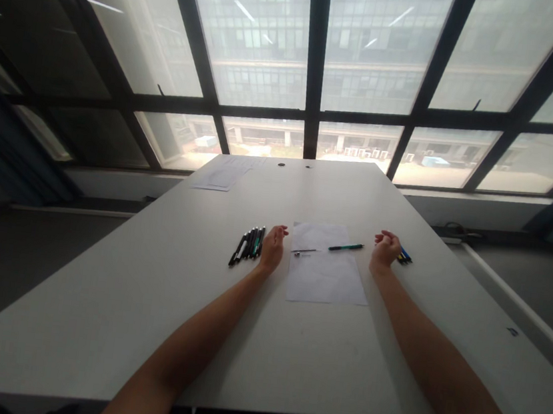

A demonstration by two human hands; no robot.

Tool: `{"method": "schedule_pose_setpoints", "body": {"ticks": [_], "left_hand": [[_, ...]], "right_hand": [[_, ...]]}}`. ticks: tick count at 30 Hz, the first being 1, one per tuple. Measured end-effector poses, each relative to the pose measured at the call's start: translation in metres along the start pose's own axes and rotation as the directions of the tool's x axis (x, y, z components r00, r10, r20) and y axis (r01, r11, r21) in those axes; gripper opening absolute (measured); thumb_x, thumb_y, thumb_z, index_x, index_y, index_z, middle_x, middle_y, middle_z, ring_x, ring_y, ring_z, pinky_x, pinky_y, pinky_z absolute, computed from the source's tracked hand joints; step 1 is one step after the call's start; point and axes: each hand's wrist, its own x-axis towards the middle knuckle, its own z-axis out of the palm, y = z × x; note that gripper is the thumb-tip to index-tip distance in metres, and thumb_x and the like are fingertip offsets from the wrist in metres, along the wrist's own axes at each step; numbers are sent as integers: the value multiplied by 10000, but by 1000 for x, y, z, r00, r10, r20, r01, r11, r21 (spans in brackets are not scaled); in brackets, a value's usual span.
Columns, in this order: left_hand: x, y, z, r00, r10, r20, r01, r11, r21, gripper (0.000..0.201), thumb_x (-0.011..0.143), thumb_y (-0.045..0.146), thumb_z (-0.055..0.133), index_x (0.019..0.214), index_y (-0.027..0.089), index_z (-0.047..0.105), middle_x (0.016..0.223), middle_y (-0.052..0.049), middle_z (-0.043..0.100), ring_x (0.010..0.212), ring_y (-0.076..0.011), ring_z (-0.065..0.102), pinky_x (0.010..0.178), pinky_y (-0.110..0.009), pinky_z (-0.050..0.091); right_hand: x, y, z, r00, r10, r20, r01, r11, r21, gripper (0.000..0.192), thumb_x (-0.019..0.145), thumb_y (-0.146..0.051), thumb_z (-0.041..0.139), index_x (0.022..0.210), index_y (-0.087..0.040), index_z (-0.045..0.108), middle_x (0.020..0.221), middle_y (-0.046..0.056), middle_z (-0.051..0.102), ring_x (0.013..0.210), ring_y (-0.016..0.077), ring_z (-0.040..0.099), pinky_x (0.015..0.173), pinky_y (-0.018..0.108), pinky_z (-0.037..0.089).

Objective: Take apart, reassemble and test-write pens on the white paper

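Both our forearms stretch across the white table (109,294), wrists resting on its top. Our left hand (273,241) lies with fingers loosely curled and holding nothing, just beside a row of dark pens (248,242). Our right hand (385,247) curls the same way, empty, next to more pens (405,256). Between them a green pen (346,247) lies on a paper sheet (323,273).
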Motion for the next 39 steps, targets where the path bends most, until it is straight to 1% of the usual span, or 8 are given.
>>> {"method": "schedule_pose_setpoints", "body": {"ticks": [3,7,14,21,26,32,35,39], "left_hand": [[1,0,-1,999,-13,-31,12,999,-33,374,985,394,339,977,168,636,850,-62,682,811,-173,635,772,-297,484],[2,2,-3,998,-30,-54,28,999,-34,309,944,310,383,922,161,653,800,-52,680,768,-169,633,742,-289,477],[1,1,-3,999,-41,6,41,999,9,200,854,223,505,948,162,671,809,-47,700,781,-171,649,678,-267,479],[-2,-2,1,982,98,164,-127,975,182,183,799,166,584,921,193,719,924,-55,698,864,-185,632,725,-295,504],[-4,-1,1,960,166,227,-217,951,222,137,815,188,631,896,215,738,940,-49,698,929,-203,624,876,-364,493],[-4,2,1,937,206,280,-274,934,228,83,822,207,674,840,224,753,918,-42,711,918,-196,622,935,-383,457],[-6,4,1,909,232,346,-318,922,219,79,800,254,719,870,250,754,969,-38,705,961,-204,614,941,-382,451],[-9,9,1,868,250,428,-374,897,234,205,749,344,779,941,278,750,1018,-42,697,1005,-224,596,942,-386,452]], "right_hand": [[6,8,-1,996,84,-19,-83,996,32,242,698,-173,395,812,-162,609,584,-15,577,512,121,505,489,215,405],[4,11,2,999,31,33,-31,1000,1,216,674,-176,415,744,-161,618,549,-14,573,505,125,510,494,225,415],[0,9,3,997,-16,82,22,998,-66,224,668,-188,416,722,-159,631,542,-10,577,511,142,522,502,244,414],[-11,-2,1,974,-182,136,209,954,-217,251,702,-167,422,837,-150,633,596,3,602,598,173,572,639,284,452],[-25,-17,0,899,-318,302,401,874,-275,228,758,-181,433,858,-164,638,706,31,645,688,191,583,730,312,452],[-39,-29,2,732,-479,484,636,736,-232,192,805,-183,461,850,-169,647,825,61,661,804,208,571,838,346,419],[-44,-33,3,689,-494,530,682,689,-244,186,825,-182,469,866,-168,650,831,59,658,808,207,564,841,347,401],[-51,-37,3,636,-460,620,723,636,-269,185,846,-178,487,916,-177,659,881,61,670,872,213,566,861,348,375]]}}
